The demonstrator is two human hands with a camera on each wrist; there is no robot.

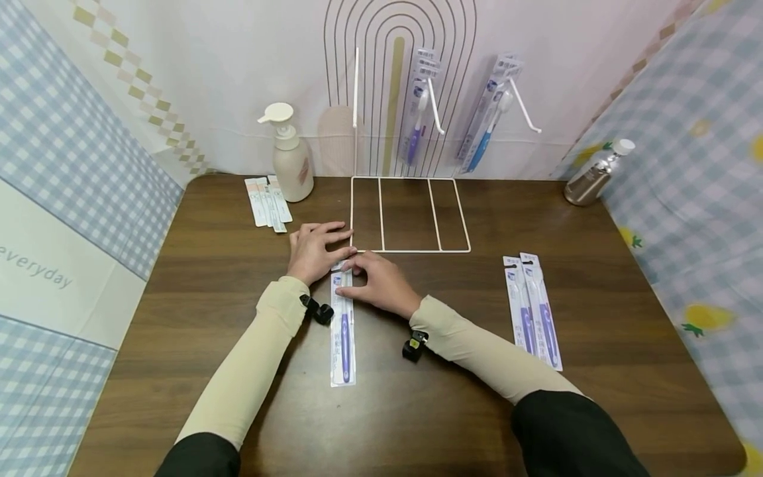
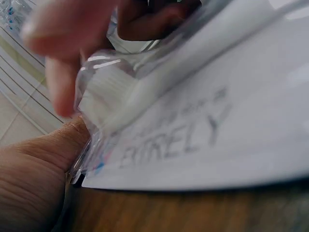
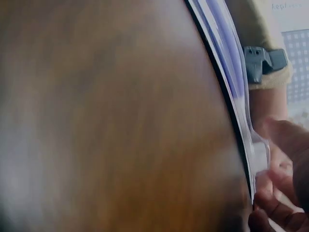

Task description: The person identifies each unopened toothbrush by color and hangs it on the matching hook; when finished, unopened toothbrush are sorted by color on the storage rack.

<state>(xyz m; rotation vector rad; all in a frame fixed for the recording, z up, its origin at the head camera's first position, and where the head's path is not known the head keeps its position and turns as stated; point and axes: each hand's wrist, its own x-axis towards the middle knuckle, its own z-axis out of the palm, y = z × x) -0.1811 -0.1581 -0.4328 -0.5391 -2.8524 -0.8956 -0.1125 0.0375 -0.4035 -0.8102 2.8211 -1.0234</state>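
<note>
A packaged purple toothbrush point(image 1: 344, 344) lies lengthwise before me, its upper end partly covered by my hands. My right hand point(image 1: 384, 285) pinches the pack near the brush-head end, thumb and curled fingers around it. My left hand point(image 1: 316, 252) is at the top end with its fingers spread and fairly straight, the thumb touching the pack's corner. In the left wrist view, the clear plastic over the brush head point(image 2: 108, 92) is close up, with blurred fingers beside it. The right wrist view shows the pack edge-on against the tabletop, a purple handle point(image 3: 224, 53) inside.
A white wire rack point(image 1: 411, 252) stands just beyond my hands; packaged toothbrushes point(image 1: 417, 126) hang on two of its hooks. Two more toothbrush packs point(image 1: 533, 311) lie at right. Behind are a pump bottle point(image 1: 292, 165), thin packets point(image 1: 266, 202) and a silver bottle point(image 1: 596, 175).
</note>
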